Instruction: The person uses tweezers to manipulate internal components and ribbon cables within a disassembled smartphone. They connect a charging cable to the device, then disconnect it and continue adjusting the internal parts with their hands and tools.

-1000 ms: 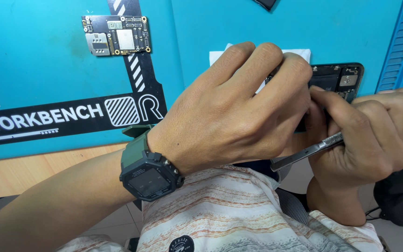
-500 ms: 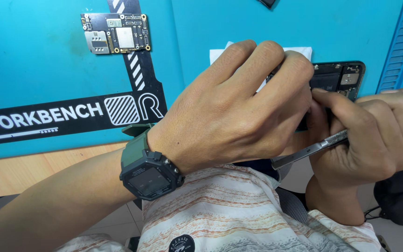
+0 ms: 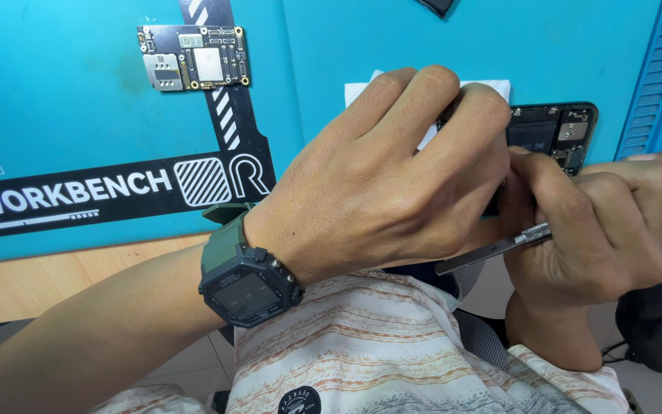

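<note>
While the left hand [image 3: 392, 176] grips the opened smartphone [image 3: 553, 134], the right hand [image 3: 607, 230] beside it pinches a knurled metal tool [image 3: 492, 249].

Bright even light, soft faint shadows, sharp focus, no glare, slight edge distortion

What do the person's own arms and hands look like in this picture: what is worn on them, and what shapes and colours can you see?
Both arms are bare, with no sleeves or gloves. The left hand has a chunky dark green wristwatch on the wrist, with a squarish dark face and a green strap. The right hand wears nothing that shows; no rings are visible on either hand.
</note>
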